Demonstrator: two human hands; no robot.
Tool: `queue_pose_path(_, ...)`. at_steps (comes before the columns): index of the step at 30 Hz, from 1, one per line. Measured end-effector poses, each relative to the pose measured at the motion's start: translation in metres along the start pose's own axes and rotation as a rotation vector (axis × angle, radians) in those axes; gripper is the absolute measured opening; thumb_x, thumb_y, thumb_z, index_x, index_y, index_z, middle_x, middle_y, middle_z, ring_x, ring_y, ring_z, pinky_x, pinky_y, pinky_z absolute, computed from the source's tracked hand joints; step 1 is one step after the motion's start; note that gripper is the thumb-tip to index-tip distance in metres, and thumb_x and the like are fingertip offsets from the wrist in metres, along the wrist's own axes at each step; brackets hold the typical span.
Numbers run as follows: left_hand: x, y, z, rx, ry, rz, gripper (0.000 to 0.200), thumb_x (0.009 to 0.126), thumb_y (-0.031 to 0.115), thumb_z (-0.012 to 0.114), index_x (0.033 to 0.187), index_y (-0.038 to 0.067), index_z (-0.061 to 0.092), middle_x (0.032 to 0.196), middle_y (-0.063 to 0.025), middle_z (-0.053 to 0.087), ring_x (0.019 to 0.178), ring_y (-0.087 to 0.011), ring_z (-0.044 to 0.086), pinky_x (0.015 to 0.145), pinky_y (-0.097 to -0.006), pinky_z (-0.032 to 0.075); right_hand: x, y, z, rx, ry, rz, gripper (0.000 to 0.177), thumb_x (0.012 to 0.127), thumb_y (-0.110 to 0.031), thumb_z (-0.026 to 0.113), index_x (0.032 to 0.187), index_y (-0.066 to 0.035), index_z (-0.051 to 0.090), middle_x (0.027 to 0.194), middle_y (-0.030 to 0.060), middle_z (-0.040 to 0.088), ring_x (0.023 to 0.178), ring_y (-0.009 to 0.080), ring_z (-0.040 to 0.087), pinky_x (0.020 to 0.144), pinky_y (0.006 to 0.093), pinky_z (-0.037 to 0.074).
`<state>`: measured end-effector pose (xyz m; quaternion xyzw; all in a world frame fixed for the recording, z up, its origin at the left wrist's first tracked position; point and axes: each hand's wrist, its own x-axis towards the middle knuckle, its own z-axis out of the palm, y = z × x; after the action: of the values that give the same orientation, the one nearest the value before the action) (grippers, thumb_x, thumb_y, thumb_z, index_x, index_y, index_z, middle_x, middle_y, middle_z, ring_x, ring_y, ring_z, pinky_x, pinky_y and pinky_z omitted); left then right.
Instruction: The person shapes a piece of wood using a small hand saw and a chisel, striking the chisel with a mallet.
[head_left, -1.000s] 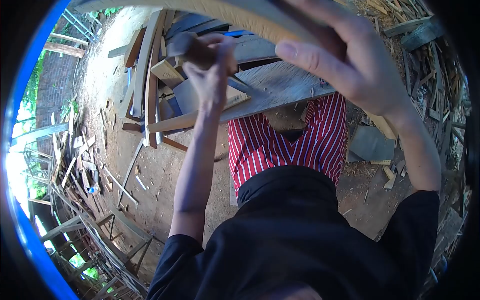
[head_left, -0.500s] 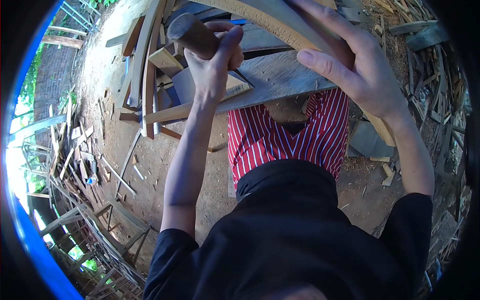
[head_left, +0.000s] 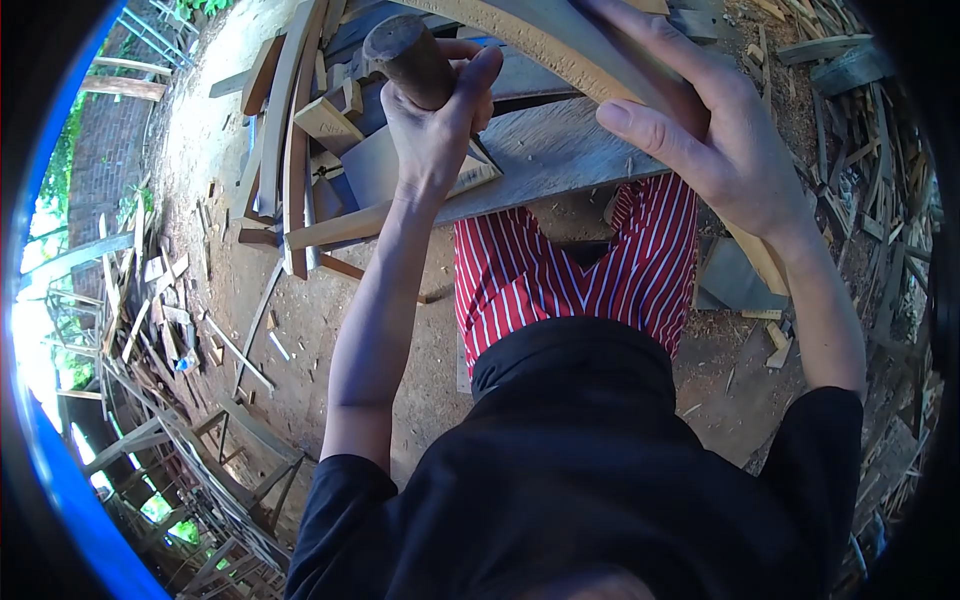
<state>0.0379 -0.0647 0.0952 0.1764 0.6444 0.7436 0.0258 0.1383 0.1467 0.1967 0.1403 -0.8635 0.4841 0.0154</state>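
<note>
My left hand (head_left: pixel 435 125) is wrapped round a dark cylindrical wooden handle (head_left: pixel 408 62), whose blunt end points up and to the left. Its far end is hidden behind the fingers. At the upper right, my right hand (head_left: pixel 705 125) clasps a long curved wooden piece (head_left: pixel 535 48), thumb on the near side and fingers over the far side. Below both hands a wide weathered plank (head_left: pixel 560 145) lies across in front of my lap. Beside my left hand a small light wood block (head_left: pixel 328 124) rests among other pieces.
Curved wooden slats (head_left: pixel 297 150) stand at the left of the work spot. Offcuts lie on the dirt floor (head_left: pixel 270 310). A scrap heap (head_left: pixel 885 180) fills the right edge, and a wooden frame (head_left: pixel 250 450) is at the lower left. A grey board (head_left: pixel 742 275) lies right of my legs.
My left hand has shifted slightly to the right with the handle in it. My right hand and the curved piece have barely moved.
</note>
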Motion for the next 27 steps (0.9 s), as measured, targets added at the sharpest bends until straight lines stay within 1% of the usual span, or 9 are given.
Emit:
queue_pose_path(5,0.001,-0.001,0.004,0.043,0.017,0.015,0.024,0.087,0.022,0.075,0.091,0.000,0.067,0.055,0.0008,0.056,0.047,-0.0041,0.049,0.045,-0.0211,0.037,0.005,0.021,0.003,0.055,-0.017,0.074,0.071,0.095,-0.042,0.060,0.149,-0.003,0.036,0.131,0.0232,0.056,0.106,0.0286,0.065,0.093,0.0382,0.052)
queue_pose_path(7,0.002,0.001,0.006,0.071,0.028,0.020,0.024,0.088,0.023,0.075,0.091,0.000,0.067,0.054,0.0010,0.055,0.046,-0.0040,0.048,0.045,-0.0210,0.037,0.002,0.005,-0.001,-0.014,-0.018,-0.061,0.071,0.095,-0.042,0.060,0.149,-0.002,0.035,0.130,0.0237,0.057,0.105,0.0283,0.066,0.092,0.0375,0.052)
queue_pose_path(11,0.003,0.003,0.009,0.102,0.053,0.027,0.024,0.088,0.023,0.074,0.091,0.000,0.067,0.053,0.0011,0.055,0.045,-0.0038,0.048,0.044,-0.0208,0.037,0.004,0.005,-0.002,-0.041,-0.019,-0.088,0.072,0.095,-0.041,0.061,0.149,-0.001,0.035,0.128,0.0245,0.059,0.104,0.0282,0.067,0.092,0.0372,0.053)
queue_pose_path(14,0.004,0.002,0.008,0.088,0.051,0.025,0.024,0.088,0.023,0.074,0.091,0.001,0.067,0.053,0.0011,0.055,0.046,-0.0042,0.049,0.045,-0.0208,0.037,0.004,0.000,-0.003,-0.004,-0.018,-0.028,0.073,0.094,-0.041,0.061,0.149,-0.001,0.034,0.126,0.0250,0.060,0.103,0.0283,0.067,0.092,0.0373,0.053)
queue_pose_path(20,0.003,0.001,0.006,0.083,0.072,0.001,0.025,0.087,0.024,0.075,0.090,0.001,0.067,0.054,0.0005,0.056,0.048,-0.0050,0.051,0.046,-0.0208,0.040,0.015,0.041,0.006,0.123,-0.001,0.048,0.072,0.095,-0.041,0.061,0.149,0.000,0.034,0.126,0.0250,0.059,0.099,0.0277,0.068,0.089,0.0370,0.055)
queue_pose_path(22,0.002,0.000,0.006,0.089,0.076,0.007,0.025,0.087,0.024,0.075,0.090,0.001,0.067,0.055,0.0002,0.057,0.048,-0.0052,0.052,0.047,-0.0207,0.040,0.026,0.047,0.007,-0.032,0.018,-0.250,0.070,0.095,-0.038,0.061,0.148,0.001,0.035,0.121,0.0247,0.062,0.091,0.0266,0.070,0.083,0.0352,0.057)
queue_pose_path(23,0.002,-0.001,0.007,0.094,0.082,0.012,0.025,0.087,0.024,0.075,0.089,0.001,0.067,0.056,0.0000,0.057,0.049,-0.0053,0.053,0.047,-0.0205,0.041,0.021,0.042,0.000,-0.033,0.025,-0.246,0.070,0.095,-0.038,0.061,0.148,0.001,0.035,0.121,0.0247,0.062,0.091,0.0266,0.070,0.083,0.0352,0.057)
queue_pose_path(25,0.001,-0.003,0.007,0.097,0.071,0.018,0.024,0.087,0.023,0.075,0.088,0.001,0.067,0.057,0.0001,0.058,0.049,-0.0053,0.053,0.048,-0.0203,0.041,0.025,-0.014,-0.012,-0.058,-0.045,-0.230,0.068,0.094,-0.032,0.062,0.147,0.002,0.036,0.113,0.0229,0.066,0.077,0.0245,0.071,0.073,0.0323,0.059)
queue_pose_path(27,-0.001,-0.005,0.008,0.101,0.066,0.028,0.022,0.087,0.022,0.075,0.087,0.001,0.067,0.058,0.0003,0.059,0.049,-0.0053,0.053,0.048,-0.0202,0.042,0.025,-0.010,-0.013,-0.111,-0.079,-0.238,0.067,0.093,-0.031,0.063,0.147,0.001,0.037,0.108,0.0217,0.067,0.074,0.0233,0.070,0.070,0.0315,0.058)
